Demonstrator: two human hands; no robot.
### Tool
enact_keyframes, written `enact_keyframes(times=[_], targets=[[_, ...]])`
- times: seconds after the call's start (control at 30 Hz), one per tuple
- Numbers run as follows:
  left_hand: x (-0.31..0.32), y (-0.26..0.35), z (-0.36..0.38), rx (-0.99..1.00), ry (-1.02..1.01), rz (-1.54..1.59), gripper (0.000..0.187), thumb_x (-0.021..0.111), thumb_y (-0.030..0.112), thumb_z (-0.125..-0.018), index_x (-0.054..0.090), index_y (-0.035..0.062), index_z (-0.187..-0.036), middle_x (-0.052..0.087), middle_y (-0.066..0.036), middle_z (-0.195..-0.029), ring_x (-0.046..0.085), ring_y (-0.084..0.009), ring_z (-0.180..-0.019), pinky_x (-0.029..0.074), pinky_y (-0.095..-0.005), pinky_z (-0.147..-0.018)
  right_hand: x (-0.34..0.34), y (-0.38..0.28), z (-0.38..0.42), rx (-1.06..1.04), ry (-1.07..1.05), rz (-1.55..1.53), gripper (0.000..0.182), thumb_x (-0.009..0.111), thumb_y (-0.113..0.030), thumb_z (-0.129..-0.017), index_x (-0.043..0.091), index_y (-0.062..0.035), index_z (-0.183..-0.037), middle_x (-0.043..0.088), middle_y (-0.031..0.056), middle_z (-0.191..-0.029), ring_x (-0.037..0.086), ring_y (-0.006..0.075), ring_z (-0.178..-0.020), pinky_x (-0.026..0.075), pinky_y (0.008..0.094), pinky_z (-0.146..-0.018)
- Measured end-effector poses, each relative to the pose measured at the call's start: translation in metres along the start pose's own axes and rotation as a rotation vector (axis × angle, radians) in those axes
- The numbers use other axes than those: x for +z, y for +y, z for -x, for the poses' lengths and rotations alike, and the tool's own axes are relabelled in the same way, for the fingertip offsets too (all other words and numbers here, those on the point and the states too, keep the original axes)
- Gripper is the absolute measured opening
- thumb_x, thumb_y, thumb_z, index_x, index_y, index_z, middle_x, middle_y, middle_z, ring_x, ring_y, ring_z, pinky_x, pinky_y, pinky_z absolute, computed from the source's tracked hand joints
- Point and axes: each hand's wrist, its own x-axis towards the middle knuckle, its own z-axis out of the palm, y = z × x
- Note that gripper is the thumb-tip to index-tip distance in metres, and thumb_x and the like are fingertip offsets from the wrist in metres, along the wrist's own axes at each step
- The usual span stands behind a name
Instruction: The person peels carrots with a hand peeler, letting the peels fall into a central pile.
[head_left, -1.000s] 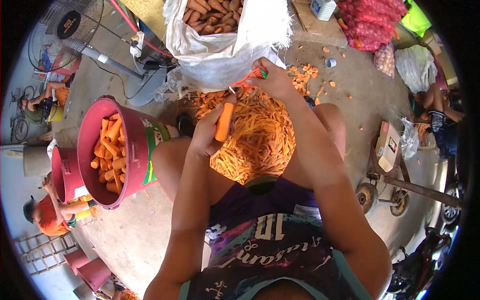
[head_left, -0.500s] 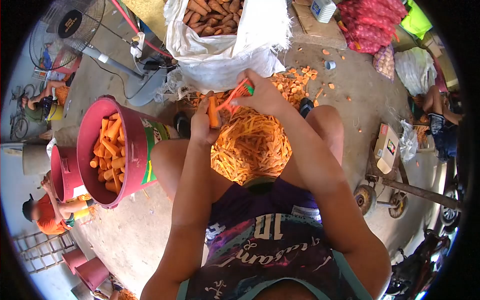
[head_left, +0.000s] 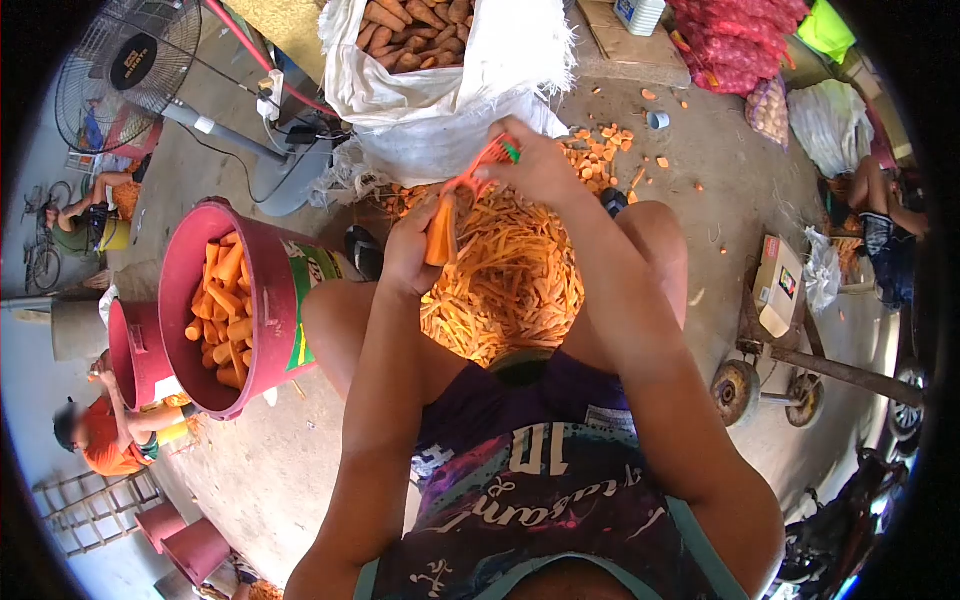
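Note:
My left hand [head_left: 409, 246] is closed around a carrot [head_left: 440, 235], its bright orange side turned towards my right hand. In my right hand [head_left: 533, 165] is a red-orange vegetable peeler [head_left: 477, 172] with a green patch near the fingers. The peeler's head sits right at the carrot's upper end. Below both hands, between my knees, lies a big heap of carrot peelings [head_left: 505, 300]. Left of my knee stands a red tub [head_left: 262, 290] partly filled with peeled carrots [head_left: 225, 300].
Ahead is a white sack [head_left: 450, 110] of unpeeled carrots [head_left: 415, 35]. Cut carrot pieces [head_left: 603, 150] are scattered on the floor. A pedestal fan [head_left: 135, 60] stands left, a wheeled cart [head_left: 775, 360] right. A person in an orange shirt [head_left: 103, 435] sits at the far left.
The peeler has shifted from beside the carrot to its upper end. The carrot has tilted and dropped slightly in my left hand, while my right hand has moved a little up and right.

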Motion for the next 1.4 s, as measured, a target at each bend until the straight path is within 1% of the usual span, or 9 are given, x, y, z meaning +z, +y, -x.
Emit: enact_keyframes(times=[0.07,0.3,0.4,0.63,0.8,0.93,1.13,1.33,1.4], targets=[[0.000,-0.001,0.002,-0.011,0.108,-0.110,0.045,0.045,0.027,-0.114,0.051,0.0062,-0.153,0.066,-0.008,-0.116,0.064,-0.0183,-0.089,0.057,-0.0322,-0.078,-0.011,0.001,-0.007,0.156,0.111,0.090,0.051,0.092,-0.026,-0.082,0.061,-0.0130,-0.120,0.073,0.0072,-0.099,0.069,0.0217,-0.092,0.056,0.0365,-0.085],[-0.006,-0.001,-0.001,0.065,0.115,0.025,0.042,0.045,0.028,-0.115,0.053,0.0042,-0.148,0.068,-0.012,-0.130,0.071,-0.0217,-0.104,0.060,-0.0341,-0.082,0.013,-0.022,0.020,-0.065,-0.246,-0.018,0.050,0.091,-0.025,-0.082,0.062,-0.0097,-0.120,0.072,0.0069,-0.111,0.069,0.0222,-0.104,0.054,0.0369,-0.095],[-0.012,-0.004,-0.004,-0.002,0.062,0.065,0.039,0.045,0.029,-0.115,0.056,0.0037,-0.143,0.069,-0.012,-0.126,0.071,-0.0207,-0.101,0.060,-0.0342,-0.083,0.023,-0.019,0.020,-0.114,-0.255,-0.068,0.063,0.093,-0.031,-0.078,0.061,-0.0099,-0.128,0.075,0.0142,-0.114,0.072,0.0348,-0.107,0.054,0.0427,-0.097],[0.009,0.002,0.003,-0.002,0.109,-0.013,0.037,0.043,0.029,-0.115,0.060,0.0023,-0.135,0.071,-0.007,-0.111,0.068,-0.0153,-0.090,0.059,-0.0329,-0.075,0.016,-0.006,0.011,-0.189,-0.212,-0.049,0.061,0.091,-0.029,-0.080,0.061,-0.0097,-0.129,0.075,0.0151,-0.111,0.072,0.0351,-0.106,0.055,0.0428,-0.095],[0.006,0.009,0.016,-0.036,0.095,-0.194,0.036,0.048,0.032,-0.115,0.064,0.0060,-0.134,0.069,-0.003,-0.106,0.064,-0.0112,-0.083,0.056,-0.0295,-0.069,-0.018,-0.012,-0.004,0.169,0.028,-0.015,0.051,0.090,-0.029,-0.084,0.062,-0.0100,-0.122,0.075,0.0122,-0.105,0.073,0.0273,-0.102,0.057,0.0440,-0.086],[-0.004,0.006,0.008,-0.020,0.244,-0.155,0.036,0.049,0.033,-0.115,0.063,0.0078,-0.135,0.066,-0.002,-0.101,0.062,-0.0125,-0.077,0.054,-0.0270,-0.069,-0.005,-0.016,0.005,0.007,-0.047,-0.002,0.046,0.089,-0.029,-0.084,0.063,-0.0107,-0.118,0.075,0.0121,-0.103,0.074,0.0289,-0.102,0.056,0.0443,-0.088],[0.005,-0.006,0.006,-0.061,0.214,0.017,0.035,0.048,0.035,-0.115,0.064,0.0106,-0.133,0.068,-0.003,-0.101,0.065,-0.0148,-0.079,0.055,-0.0295,-0.067,0.022,-0.027,0.020,-0.115,-0.310,0.058,0.054,0.092,-0.028,-0.080,0.065,-0.0086,-0.123,0.074,0.0106,-0.111,0.071,0.0266,-0.105,0.054,0.0390,-0.095],[-0.018,-0.007,-0.001,-0.128,-0.081,0.026,0.041,0.043,0.037,-0.116,0.063,0.0066,-0.135,0.071,-0.005,-0.108,0.068,-0.0157,-0.090,0.057,-0.0323,-0.076,0.000,-0.011,0.003,0.048,-0.098,0.101,0.057,0.091,-0.030,-0.081,0.064,-0.0097,-0.126,0.075,0.0127,-0.113,0.073,0.0294,-0.104,0.056,0.0394,-0.094],[0.014,0.003,0.008,-0.083,0.288,-0.046,0.042,0.042,0.038,-0.117,0.062,0.0081,-0.139,0.067,-0.004,-0.098,0.065,-0.0155,-0.082,0.055,-0.0315,-0.070,-0.010,-0.004,-0.004,0.069,-0.007,0.171,0.054,0.088,-0.029,-0.084,0.064,-0.0114,-0.128,0.076,0.0143,-0.112,0.074,0.0313,-0.104,0.057,0.0407,-0.093]])
